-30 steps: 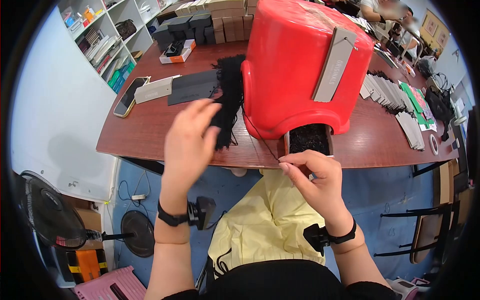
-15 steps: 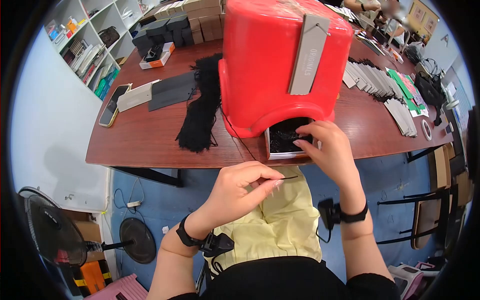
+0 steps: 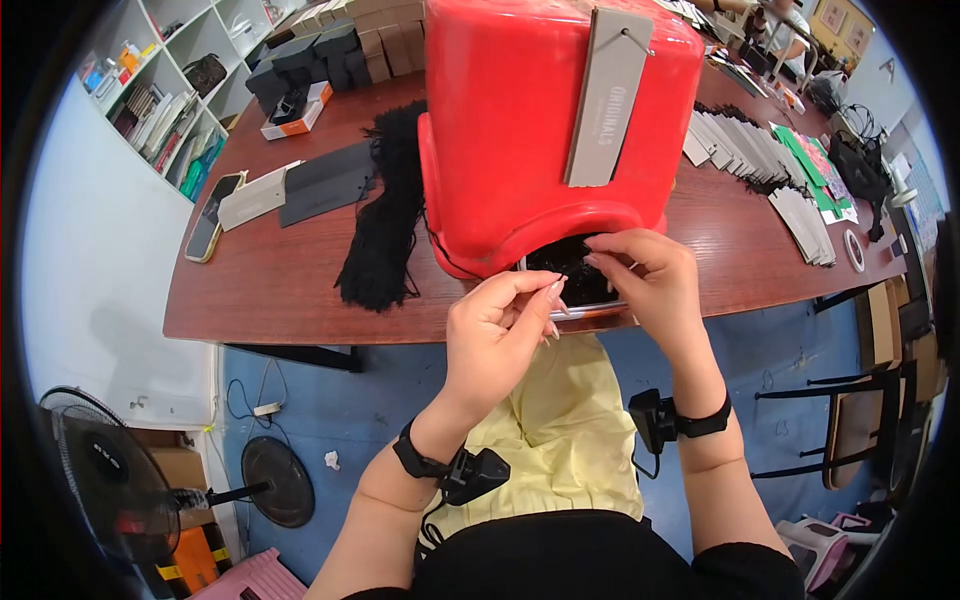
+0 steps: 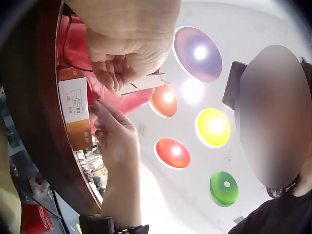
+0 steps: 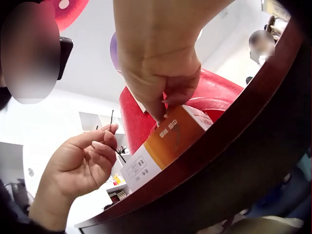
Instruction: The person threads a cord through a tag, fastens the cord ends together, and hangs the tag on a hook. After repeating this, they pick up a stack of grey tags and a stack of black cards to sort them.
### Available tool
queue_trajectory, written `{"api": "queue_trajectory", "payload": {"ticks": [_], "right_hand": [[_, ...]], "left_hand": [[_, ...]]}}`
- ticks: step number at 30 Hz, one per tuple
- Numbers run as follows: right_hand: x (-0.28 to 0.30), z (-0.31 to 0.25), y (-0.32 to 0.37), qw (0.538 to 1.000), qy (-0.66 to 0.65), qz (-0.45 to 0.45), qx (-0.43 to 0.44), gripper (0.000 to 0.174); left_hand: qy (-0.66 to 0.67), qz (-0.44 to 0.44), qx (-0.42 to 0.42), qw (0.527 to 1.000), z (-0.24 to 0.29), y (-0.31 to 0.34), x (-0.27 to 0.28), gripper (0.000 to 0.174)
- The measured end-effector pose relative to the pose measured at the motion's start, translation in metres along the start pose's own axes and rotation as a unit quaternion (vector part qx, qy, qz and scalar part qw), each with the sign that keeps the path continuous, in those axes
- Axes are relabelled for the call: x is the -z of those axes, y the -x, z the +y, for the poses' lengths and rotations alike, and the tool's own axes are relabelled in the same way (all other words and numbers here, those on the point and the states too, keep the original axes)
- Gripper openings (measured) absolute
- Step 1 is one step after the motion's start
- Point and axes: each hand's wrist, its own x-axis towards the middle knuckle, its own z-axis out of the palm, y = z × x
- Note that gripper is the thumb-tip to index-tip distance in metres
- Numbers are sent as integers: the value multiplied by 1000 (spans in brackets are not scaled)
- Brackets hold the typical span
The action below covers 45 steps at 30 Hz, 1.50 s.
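My left hand (image 3: 500, 325) pinches a thin black cord (image 5: 120, 157) between thumb and forefinger, just in front of a small orange-and-white box (image 5: 165, 141). Black bits (image 3: 572, 262) fill this box, which sits under the arched opening of a red plastic stool (image 3: 540, 120). Over its right side, my right hand (image 3: 655, 280) has thumb and forefinger tips close together at the black bits; I cannot tell whether it holds one. A grey tag (image 3: 608, 105) printed ORIGINALS hangs on the stool's front. Left of the stool lies a bundle of black cords (image 3: 380, 230).
Dark grey card (image 3: 325, 185), a light tag (image 3: 255, 204) and a phone (image 3: 213, 222) lie on the table's left. To the right are rows of grey tags (image 3: 740, 150) and a roll of tape (image 3: 854, 250). Stacked boxes (image 3: 320, 60) stand behind.
The left hand has come from the left of the stool to the box front, now pinching the cord. The right hand went from the table's edge, where it pinched a cord, to the box.
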Motion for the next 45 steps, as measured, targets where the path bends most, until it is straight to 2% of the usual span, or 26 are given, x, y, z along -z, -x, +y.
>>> {"api": "queue_trajectory", "payload": {"ticks": [1, 3, 10, 12, 13, 15, 22, 27, 45], "right_hand": [[-1, -1, 1, 1000, 1, 1, -3, 13], [-5, -3, 2, 995, -90, 23, -45, 13], [-9, -3, 6, 989, -115, 20, -93, 11], [-13, 5, 4, 989, -138, 48, 17, 8], [-12, 3, 4, 989, -137, 48, 18, 8], [-11, -4, 5, 986, -142, 33, -83, 7], [-11, -11, 8, 974, -189, 64, -109, 5], [-14, -13, 11, 967, -221, 116, -48, 4], [-19, -10, 14, 977, -157, 143, 10, 6]], "left_hand": [[1, -2, 2, 1000, 0, -1, -2, 12], [9, 17, -1, 1000, 0, -3, -5, 10], [-33, 26, -5, 999, -7, -5, -6, 9], [-40, 30, 5, 999, -8, -6, -7, 9], [-40, 31, 5, 999, -7, -6, -7, 9], [-32, 22, 12, 999, -6, -6, -7, 8], [-39, 12, 38, 998, -4, -5, -4, 6], [-61, -18, 24, 998, -5, -6, -6, 6], [-43, -1, 9, 999, -6, -6, -7, 6]]}}
